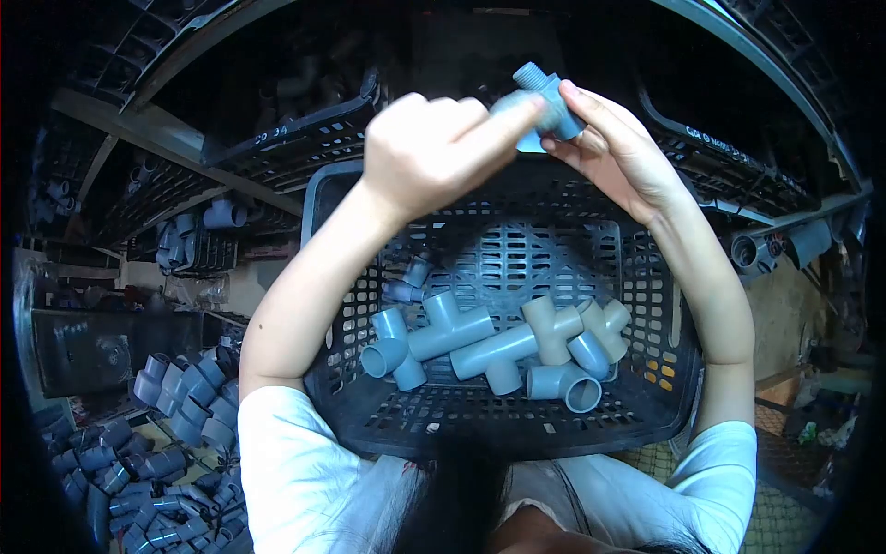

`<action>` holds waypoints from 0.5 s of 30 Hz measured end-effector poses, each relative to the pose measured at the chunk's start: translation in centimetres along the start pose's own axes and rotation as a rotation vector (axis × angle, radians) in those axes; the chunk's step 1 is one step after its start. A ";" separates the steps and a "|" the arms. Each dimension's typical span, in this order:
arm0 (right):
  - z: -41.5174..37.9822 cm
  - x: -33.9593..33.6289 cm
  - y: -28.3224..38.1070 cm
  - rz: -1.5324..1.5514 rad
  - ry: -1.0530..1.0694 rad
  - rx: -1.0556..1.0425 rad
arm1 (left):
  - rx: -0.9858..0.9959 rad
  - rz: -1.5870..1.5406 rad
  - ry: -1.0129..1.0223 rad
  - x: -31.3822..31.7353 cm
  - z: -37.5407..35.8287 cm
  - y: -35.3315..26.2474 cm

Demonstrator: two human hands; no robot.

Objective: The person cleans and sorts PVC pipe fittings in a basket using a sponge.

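Note:
I hold a grey plastic pipe fitting (pixel 548 103) with a threaded end up above the far rim of a black slotted crate (pixel 646 305). My right hand (pixel 616 148) grips the fitting from the right side. My left hand (pixel 434 138) is closed into a fist, with its fingertips pressed against the fitting's left side. Both arms reach over the crate. Several grey tee fittings (pixel 480 346) lie in the bottom of the crate, below my hands.
A heap of grey pipe fittings (pixel 157 443) covers the floor at lower left. Black crates (pixel 305 138) and shelving stand behind, some with fittings inside. More fittings (pixel 775 247) sit at right. My white sleeves fill the bottom edge.

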State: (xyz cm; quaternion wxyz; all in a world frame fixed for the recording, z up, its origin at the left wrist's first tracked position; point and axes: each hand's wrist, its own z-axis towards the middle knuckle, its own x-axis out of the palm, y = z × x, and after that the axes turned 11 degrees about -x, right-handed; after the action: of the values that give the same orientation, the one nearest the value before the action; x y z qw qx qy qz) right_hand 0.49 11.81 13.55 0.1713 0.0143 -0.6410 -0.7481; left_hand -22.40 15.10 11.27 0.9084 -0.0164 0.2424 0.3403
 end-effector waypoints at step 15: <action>0.0 -0.3 -1.4 -0.213 0.061 -0.105 | -0.191 0.013 0.076 0.1 0.4 -0.5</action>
State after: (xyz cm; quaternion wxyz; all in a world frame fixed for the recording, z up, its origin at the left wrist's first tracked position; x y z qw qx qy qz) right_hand 0.41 12.08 12.20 0.1108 0.0964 -0.5902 -0.7938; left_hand -21.91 14.86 11.51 0.8906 -0.1140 0.2433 0.3669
